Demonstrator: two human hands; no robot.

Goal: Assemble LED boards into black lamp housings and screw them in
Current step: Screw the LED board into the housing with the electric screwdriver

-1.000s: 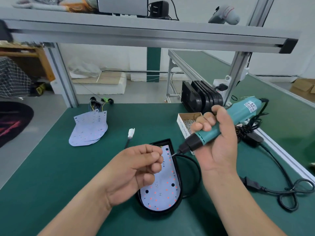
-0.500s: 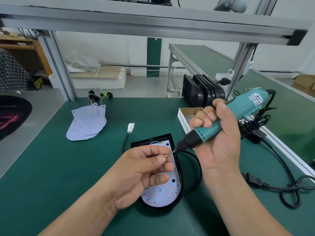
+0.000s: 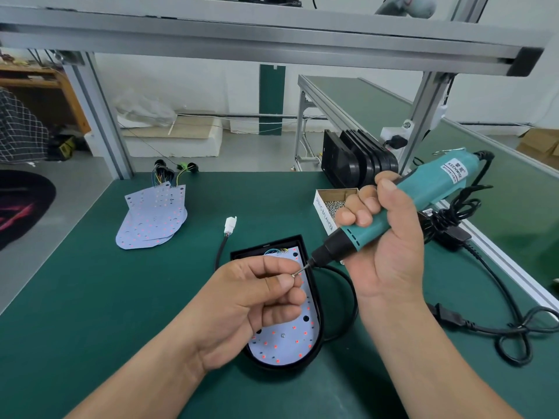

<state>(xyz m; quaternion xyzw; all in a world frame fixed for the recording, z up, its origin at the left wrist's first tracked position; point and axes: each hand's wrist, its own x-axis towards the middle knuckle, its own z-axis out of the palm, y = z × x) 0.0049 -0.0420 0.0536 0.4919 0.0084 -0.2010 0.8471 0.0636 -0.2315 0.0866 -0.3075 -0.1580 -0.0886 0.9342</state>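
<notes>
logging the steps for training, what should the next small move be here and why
Probably seat the screw on the bit of the electric screwdriver and let go. The left hand pinches the screw right at the bit tip, the right hand holds the tool tilted above the LED board in the black lamp housing, and the board shows open holes beside one fitted screw.

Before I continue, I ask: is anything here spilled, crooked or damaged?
Nothing stands out. The LED board lies flat in the black housing, the screws are inside their box, and the left hand pinches one screw at the tip of the screwdriver.
</notes>
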